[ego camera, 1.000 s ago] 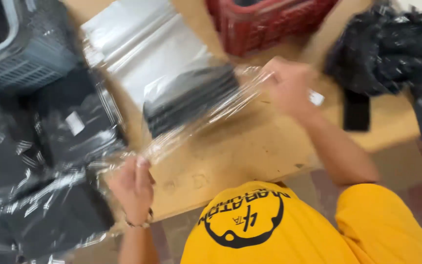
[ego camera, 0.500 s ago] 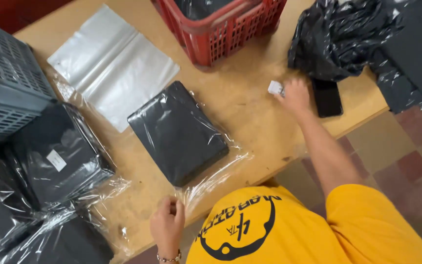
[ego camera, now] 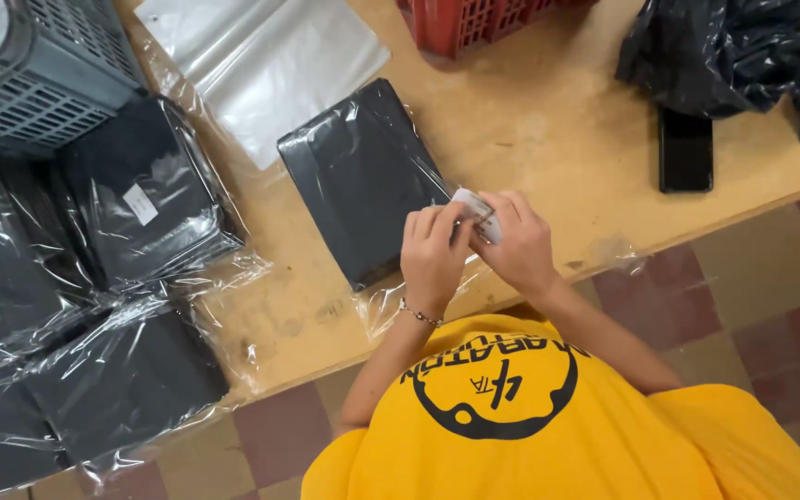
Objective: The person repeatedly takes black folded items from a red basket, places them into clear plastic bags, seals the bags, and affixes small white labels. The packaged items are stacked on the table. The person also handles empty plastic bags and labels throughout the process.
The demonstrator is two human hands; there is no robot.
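Small white paper sticker (ego camera: 476, 211) sits pinched in both hands' fingers, left hand (ego camera: 435, 252) and right hand (ego camera: 518, 245), above the black bagged garment (ego camera: 358, 176) (it might stick crooked).

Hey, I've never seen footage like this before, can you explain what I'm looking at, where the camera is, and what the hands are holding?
No machine here: a person in a yellow shirt works with bare hands. The camera sits on their head and looks down. The left hand and right hand meet over the table's edge, together pinching a small white label. Under them lies a black folded garment in a clear plastic bag on the wooden table. More bagged black garments are stacked at the left, beside a grey basket. Empty clear bags, a red crate, a black phone and crumpled black plastic lie farther back.
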